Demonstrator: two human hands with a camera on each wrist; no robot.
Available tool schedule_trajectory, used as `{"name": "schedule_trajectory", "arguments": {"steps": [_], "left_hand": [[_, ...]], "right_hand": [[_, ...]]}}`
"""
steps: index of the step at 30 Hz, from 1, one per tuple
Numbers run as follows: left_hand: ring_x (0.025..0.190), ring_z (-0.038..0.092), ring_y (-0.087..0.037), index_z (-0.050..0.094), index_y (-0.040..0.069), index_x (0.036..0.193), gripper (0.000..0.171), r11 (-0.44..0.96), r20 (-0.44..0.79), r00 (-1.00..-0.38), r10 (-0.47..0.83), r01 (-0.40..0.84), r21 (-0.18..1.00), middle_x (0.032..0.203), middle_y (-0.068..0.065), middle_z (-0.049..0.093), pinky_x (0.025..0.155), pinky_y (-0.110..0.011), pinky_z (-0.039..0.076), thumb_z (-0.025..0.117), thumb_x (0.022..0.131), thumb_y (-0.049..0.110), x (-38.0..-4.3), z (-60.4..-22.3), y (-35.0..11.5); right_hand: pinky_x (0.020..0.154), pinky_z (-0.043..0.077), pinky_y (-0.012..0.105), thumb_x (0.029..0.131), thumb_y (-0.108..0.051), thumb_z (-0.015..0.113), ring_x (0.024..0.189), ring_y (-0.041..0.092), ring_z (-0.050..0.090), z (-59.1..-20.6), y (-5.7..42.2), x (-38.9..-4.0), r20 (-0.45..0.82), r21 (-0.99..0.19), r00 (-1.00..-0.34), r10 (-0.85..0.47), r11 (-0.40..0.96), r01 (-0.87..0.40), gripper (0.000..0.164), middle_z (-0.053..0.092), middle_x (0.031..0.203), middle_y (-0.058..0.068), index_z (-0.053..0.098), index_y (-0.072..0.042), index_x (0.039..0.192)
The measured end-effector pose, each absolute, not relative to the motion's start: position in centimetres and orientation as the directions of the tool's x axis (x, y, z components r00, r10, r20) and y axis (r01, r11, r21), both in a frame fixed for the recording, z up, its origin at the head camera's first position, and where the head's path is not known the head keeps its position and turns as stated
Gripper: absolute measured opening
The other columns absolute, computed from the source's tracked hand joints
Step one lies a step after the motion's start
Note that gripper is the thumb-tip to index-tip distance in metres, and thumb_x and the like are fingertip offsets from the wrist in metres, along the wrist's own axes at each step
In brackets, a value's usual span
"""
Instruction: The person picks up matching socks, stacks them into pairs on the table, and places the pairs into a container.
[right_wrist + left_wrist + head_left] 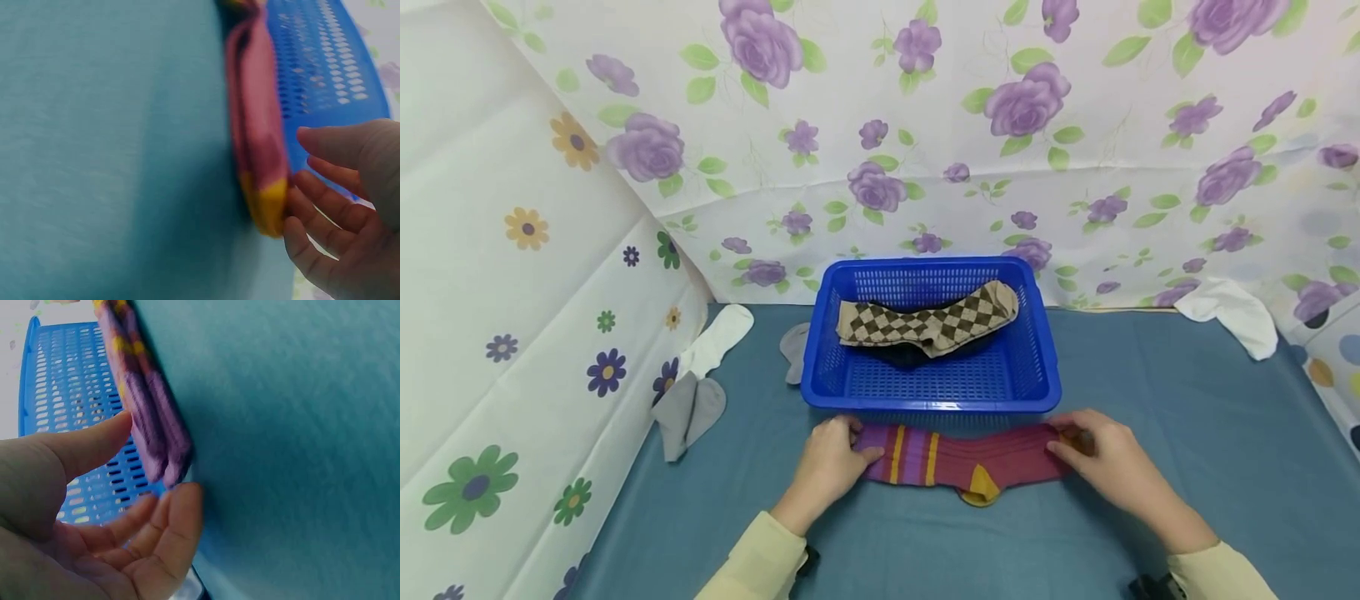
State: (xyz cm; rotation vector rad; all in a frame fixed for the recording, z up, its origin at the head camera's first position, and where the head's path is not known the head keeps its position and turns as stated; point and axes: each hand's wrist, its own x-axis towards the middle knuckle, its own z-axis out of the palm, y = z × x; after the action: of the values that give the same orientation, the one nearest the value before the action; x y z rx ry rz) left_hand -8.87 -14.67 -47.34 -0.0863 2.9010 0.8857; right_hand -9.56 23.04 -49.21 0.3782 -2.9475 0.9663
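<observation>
A pair of maroon socks (1015,457) with purple and yellow stripes and yellow heel lies flat, one on top of the other, in front of the blue basket. At the purple cuff (159,434) is my left hand (829,462), its thumb against the side and its loosely bent fingers by the end. Around the yellow toe (267,206) is my right hand (1101,454), fingertips at the toe and thumb held apart from the fabric. In the head view this hand hides most of the toe.
The blue basket (928,406) holds beige-and-brown argyle socks (936,321) over something dark. Grey socks (688,412) and a white sock (718,337) lie at left, a grey sock (795,354) beside the basket, a white sock (1232,312) at far right. Flowered cloth (880,225) hangs behind.
</observation>
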Motion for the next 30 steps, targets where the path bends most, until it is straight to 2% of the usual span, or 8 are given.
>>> {"name": "schedule_trajectory", "arguments": {"steps": [3,6,10,13,15,22,25,30], "left_hand": [[0.066,0.051,-0.016,0.058,0.000,0.112,0.054,0.814,-0.143,-0.985,-0.091,-0.157,0.560,0.080,-0.008,0.061,0.053,-0.030,0.041,0.076,0.077,0.037,-8.9,-47.2,-15.1],[0.063,0.051,-0.017,0.055,0.001,0.113,0.055,0.802,-0.153,-0.981,-0.122,-0.188,0.567,0.080,-0.010,0.062,0.049,-0.030,0.037,0.074,0.078,0.039,-9.0,-47.2,-15.3],[0.057,0.047,-0.017,0.059,0.004,0.097,0.047,0.800,-0.182,-0.972,-0.150,-0.227,0.556,0.069,-0.005,0.053,0.045,-0.030,0.032,0.073,0.078,0.044,-9.2,-47.3,-15.2],[0.054,0.044,-0.018,0.058,0.006,0.085,0.048,0.827,-0.215,-0.966,-0.147,-0.239,0.509,0.064,-0.002,0.044,0.044,-0.031,0.029,0.072,0.075,0.051,-9.4,-47.4,-14.9],[0.056,0.045,-0.019,0.059,0.008,0.085,0.052,0.858,-0.230,-0.964,-0.134,-0.229,0.460,0.066,-0.003,0.046,0.045,-0.032,0.030,0.071,0.073,0.057,-9.6,-47.4,-14.7],[0.072,0.056,-0.019,0.058,0.007,0.115,0.076,0.912,-0.212,-0.973,-0.089,-0.166,0.376,0.095,-0.010,0.065,0.058,-0.039,0.047,0.072,0.067,0.064,-9.7,-47.6,-13.6],[0.073,0.058,-0.019,0.059,0.009,0.112,0.071,0.911,-0.203,-0.976,-0.081,-0.155,0.381,0.097,-0.010,0.066,0.059,-0.040,0.048,0.074,0.066,0.062,-9.7,-47.6,-13.3],[0.066,0.055,-0.018,0.061,0.009,0.098,0.057,0.894,-0.201,-0.977,-0.075,-0.156,0.420,0.085,-0.009,0.065,0.055,-0.035,0.044,0.078,0.067,0.054,-9.6,-47.6,-13.0]], "right_hand": [[0.058,0.049,0.023,0.084,-0.029,0.070,0.076,0.008,0.060,-48.1,23.3,-9.7,0.114,-0.593,-0.978,-0.173,0.779,-0.206,0.023,0.066,0.091,-0.004,0.067,-0.020,0.104],[0.064,0.052,0.031,0.084,-0.035,0.069,0.082,0.017,0.063,-47.4,23.4,-10.0,0.109,-0.570,-0.987,-0.120,0.806,-0.161,0.032,0.067,0.097,0.005,0.066,-0.014,0.108],[0.078,0.048,0.052,0.082,-0.054,0.063,0.102,0.038,0.057,-47.2,23.3,-10.2,-0.069,-0.530,-0.995,-0.070,0.848,-0.023,0.066,0.056,0.118,0.023,0.057,-0.002,0.122],[0.084,0.043,0.059,0.078,-0.067,0.058,0.111,0.045,0.049,-47.4,23.0,-10.1,-0.207,-0.477,-0.977,-0.056,0.877,0.051,0.087,0.047,0.125,0.032,0.048,0.003,0.129],[0.086,0.042,0.061,0.076,-0.070,0.057,0.111,0.046,0.047,-47.6,22.7,-10.1,-0.251,-0.456,-0.967,-0.050,0.887,0.072,0.093,0.045,0.125,0.035,0.047,0.005,0.129],[0.074,0.047,0.049,0.076,-0.068,0.060,0.092,0.035,0.053,-48.1,22.0,-10.1,-0.277,-0.445,-0.960,-0.031,0.890,0.100,0.087,0.052,0.113,0.031,0.053,0.006,0.121],[0.067,0.046,0.041,0.077,-0.064,0.063,0.085,0.029,0.054,-48.3,21.8,-10.2,-0.270,-0.452,-0.962,-0.034,0.887,0.096,0.081,0.057,0.107,0.026,0.054,0.005,0.119],[0.058,0.040,0.031,0.076,-0.057,0.068,0.076,0.022,0.052,-48.5,21.6,-10.3,-0.264,-0.465,-0.963,-0.049,0.881,0.082,0.074,0.061,0.096,0.017,0.054,0.004,0.116]]}}
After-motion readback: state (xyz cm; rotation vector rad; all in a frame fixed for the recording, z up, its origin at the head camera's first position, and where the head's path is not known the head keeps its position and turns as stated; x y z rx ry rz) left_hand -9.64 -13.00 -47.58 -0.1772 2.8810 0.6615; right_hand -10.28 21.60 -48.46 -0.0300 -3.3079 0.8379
